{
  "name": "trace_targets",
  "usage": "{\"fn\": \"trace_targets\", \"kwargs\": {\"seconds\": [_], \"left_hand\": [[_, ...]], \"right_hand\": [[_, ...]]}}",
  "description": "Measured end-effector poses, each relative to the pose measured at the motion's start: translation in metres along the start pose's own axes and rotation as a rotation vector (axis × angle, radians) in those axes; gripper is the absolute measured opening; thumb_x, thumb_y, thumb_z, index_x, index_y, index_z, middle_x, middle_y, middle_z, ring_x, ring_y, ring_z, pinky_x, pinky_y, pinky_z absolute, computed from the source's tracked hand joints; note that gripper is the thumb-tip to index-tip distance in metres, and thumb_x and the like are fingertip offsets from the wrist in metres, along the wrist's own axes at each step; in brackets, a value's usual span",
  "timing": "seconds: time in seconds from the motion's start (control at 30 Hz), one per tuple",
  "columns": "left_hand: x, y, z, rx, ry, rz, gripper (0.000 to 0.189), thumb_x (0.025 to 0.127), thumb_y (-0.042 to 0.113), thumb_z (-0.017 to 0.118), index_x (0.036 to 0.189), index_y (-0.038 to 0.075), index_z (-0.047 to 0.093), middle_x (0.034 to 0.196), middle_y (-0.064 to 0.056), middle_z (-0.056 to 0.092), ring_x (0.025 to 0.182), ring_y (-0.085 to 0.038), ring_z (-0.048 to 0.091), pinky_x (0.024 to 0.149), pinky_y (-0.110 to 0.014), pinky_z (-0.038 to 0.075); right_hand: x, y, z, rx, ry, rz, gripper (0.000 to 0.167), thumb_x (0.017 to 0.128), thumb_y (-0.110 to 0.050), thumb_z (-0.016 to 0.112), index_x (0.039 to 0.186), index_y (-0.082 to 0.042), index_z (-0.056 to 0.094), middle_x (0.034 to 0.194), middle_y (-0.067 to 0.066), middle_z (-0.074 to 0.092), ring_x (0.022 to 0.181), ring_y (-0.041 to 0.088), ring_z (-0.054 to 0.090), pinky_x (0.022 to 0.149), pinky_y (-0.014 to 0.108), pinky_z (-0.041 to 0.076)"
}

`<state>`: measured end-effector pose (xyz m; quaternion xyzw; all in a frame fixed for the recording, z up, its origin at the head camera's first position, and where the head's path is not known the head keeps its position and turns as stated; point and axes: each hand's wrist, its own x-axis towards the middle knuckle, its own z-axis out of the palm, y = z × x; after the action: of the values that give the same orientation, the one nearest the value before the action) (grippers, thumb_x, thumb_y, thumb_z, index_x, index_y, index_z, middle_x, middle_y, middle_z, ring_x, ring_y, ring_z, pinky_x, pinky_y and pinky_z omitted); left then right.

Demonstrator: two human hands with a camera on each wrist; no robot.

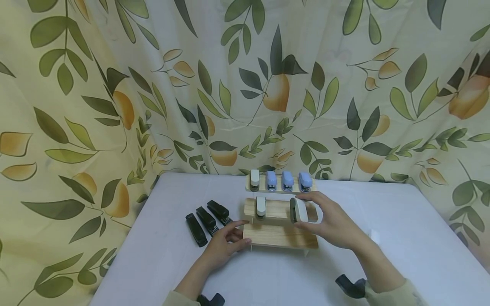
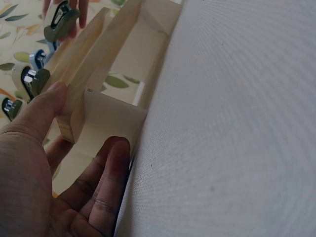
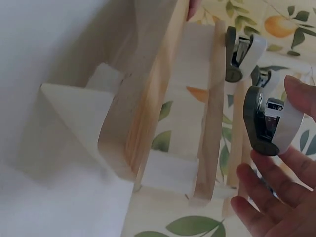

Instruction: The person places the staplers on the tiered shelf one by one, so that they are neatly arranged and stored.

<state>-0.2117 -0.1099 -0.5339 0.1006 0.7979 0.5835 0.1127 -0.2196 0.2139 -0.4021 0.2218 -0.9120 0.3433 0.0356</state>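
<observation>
My right hand (image 1: 337,221) pinches a small white stapler with a dark grey base (image 3: 257,121) between thumb and fingers. It is turned on its side over the right part of the middle tier of a stepped wooden rack (image 1: 281,236). My left hand (image 1: 227,244) holds the left end of the rack's front board, thumb on top and other fingers lower, beside a white support (image 2: 111,116). A second white stapler (image 1: 261,206) stands at the left of the middle tier. On the back tier are a white stapler (image 1: 254,179) and three blue staplers (image 1: 288,181).
Three black staplers (image 1: 196,230) lie side by side on the white tablecloth (image 1: 153,263), left of the rack. Behind the table hangs a curtain (image 1: 245,127) with a leaf and fruit print. Dark straps or mounts (image 1: 350,286) sit at both wrists.
</observation>
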Motion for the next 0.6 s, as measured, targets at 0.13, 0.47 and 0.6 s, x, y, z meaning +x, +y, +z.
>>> {"fn": "trace_targets", "kwargs": {"seconds": [0.13, 0.47, 0.6], "left_hand": [[0.0, 0.0, 0.0, 0.001, 0.002, -0.006, 0.057, 0.09, 0.044, 0.079, 0.143, 0.038, 0.058, 0.116, -0.001, 0.07, 0.098, -0.012, 0.069, 0.079, -0.026, 0.056], [0.0, 0.0, 0.001, -0.015, -0.002, -0.01, 0.057, 0.091, 0.043, 0.08, 0.143, 0.036, 0.058, 0.117, -0.002, 0.07, 0.097, -0.013, 0.07, 0.078, -0.025, 0.057], [0.0, 0.001, 0.001, -0.025, -0.003, -0.011, 0.057, 0.091, 0.042, 0.08, 0.143, 0.035, 0.058, 0.117, -0.003, 0.07, 0.097, -0.013, 0.069, 0.078, -0.025, 0.058]], "right_hand": [[0.004, -0.002, 0.005, 0.023, -0.004, 0.0, 0.068, 0.084, -0.038, 0.087, 0.141, -0.018, 0.058, 0.146, 0.008, 0.058, 0.14, 0.041, 0.05, 0.11, 0.071, 0.038], [0.013, -0.004, 0.018, 0.054, 0.023, -0.037, 0.064, 0.084, -0.031, 0.088, 0.139, -0.015, 0.06, 0.142, 0.008, 0.061, 0.138, 0.039, 0.054, 0.112, 0.067, 0.04], [0.015, -0.006, 0.022, 0.052, 0.028, -0.038, 0.065, 0.083, -0.03, 0.088, 0.139, -0.014, 0.06, 0.142, 0.009, 0.062, 0.135, 0.038, 0.056, 0.11, 0.065, 0.043]]}}
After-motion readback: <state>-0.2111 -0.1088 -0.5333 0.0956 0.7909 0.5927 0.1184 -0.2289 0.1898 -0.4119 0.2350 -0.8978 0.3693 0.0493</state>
